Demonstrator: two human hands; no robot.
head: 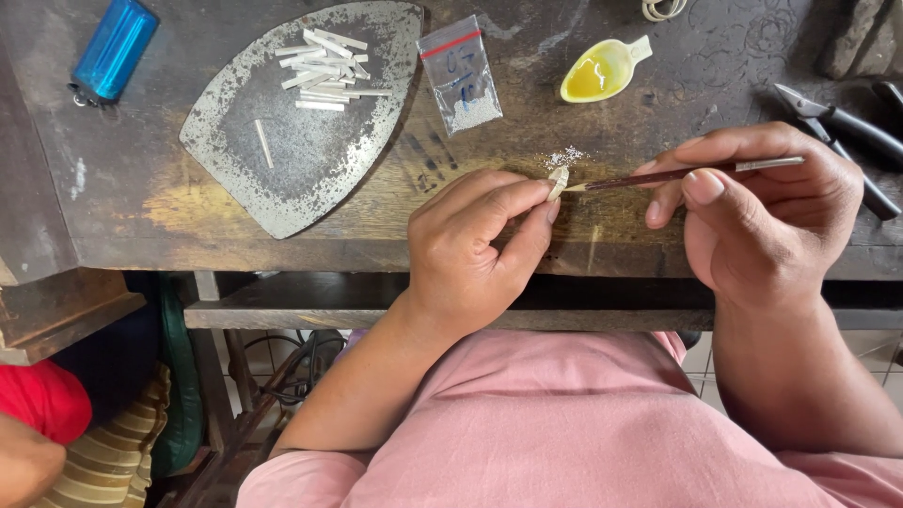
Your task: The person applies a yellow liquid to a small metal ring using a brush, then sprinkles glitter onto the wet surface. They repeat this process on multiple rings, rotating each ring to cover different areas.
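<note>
My left hand (475, 246) pinches a small white piece (558, 181) between thumb and forefinger, just above the worn wooden bench (122, 207). My right hand (757, 212) holds a thin dark-red brush (673, 175) like a pen, its pale tip touching the white piece. A little white powder (565, 155) lies on the bench just beyond the piece.
A scratched, iron-shaped metal plate (301, 150) carries several white sticks (325, 68). A small zip bag of white powder (461, 73), a yellow spoon-shaped dish of yellow liquid (600, 71), a blue lighter (113, 49) and black-handled pliers (842, 127) lie around. Another person's hand (23, 461) shows at lower left.
</note>
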